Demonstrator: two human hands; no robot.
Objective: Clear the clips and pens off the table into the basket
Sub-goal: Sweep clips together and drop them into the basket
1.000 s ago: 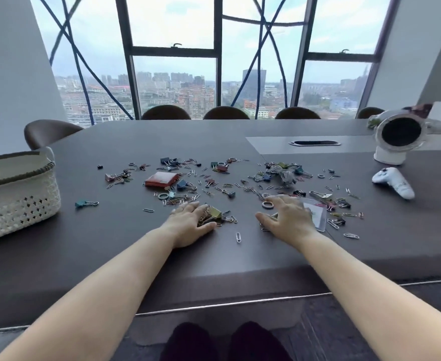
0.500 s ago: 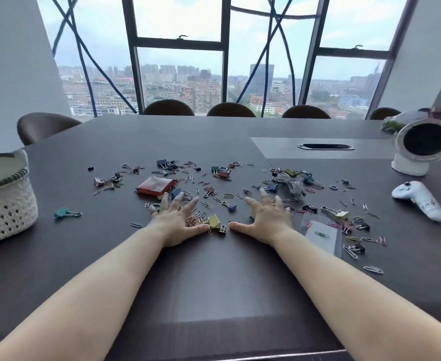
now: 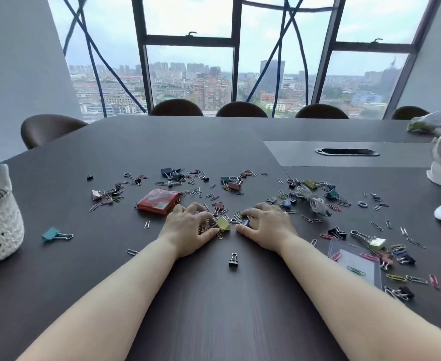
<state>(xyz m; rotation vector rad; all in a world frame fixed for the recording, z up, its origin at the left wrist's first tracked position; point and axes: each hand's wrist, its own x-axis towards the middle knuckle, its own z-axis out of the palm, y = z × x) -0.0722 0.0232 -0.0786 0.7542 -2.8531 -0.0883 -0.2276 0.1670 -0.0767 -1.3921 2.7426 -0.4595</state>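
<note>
Fingers once spread now curl: left hand (image 3: 188, 229) and right hand (image 3: 267, 225), each grip closed round multicoloured clips (image 3: 223, 223).

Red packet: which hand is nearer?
Left. The left hand lies just beside the red packet, at its near right corner; the right hand lies farther right.

Soft overcast daylight enters through the windows (image 3: 188, 74) ahead, backlighting the room evenly. The dark worktop (image 3: 214, 308) shows a faint sheen and only weak shadows. Wide-angle distortion bows the window frames (image 3: 236, 48) and stretches the lower corners; small details look slightly soft.
</note>
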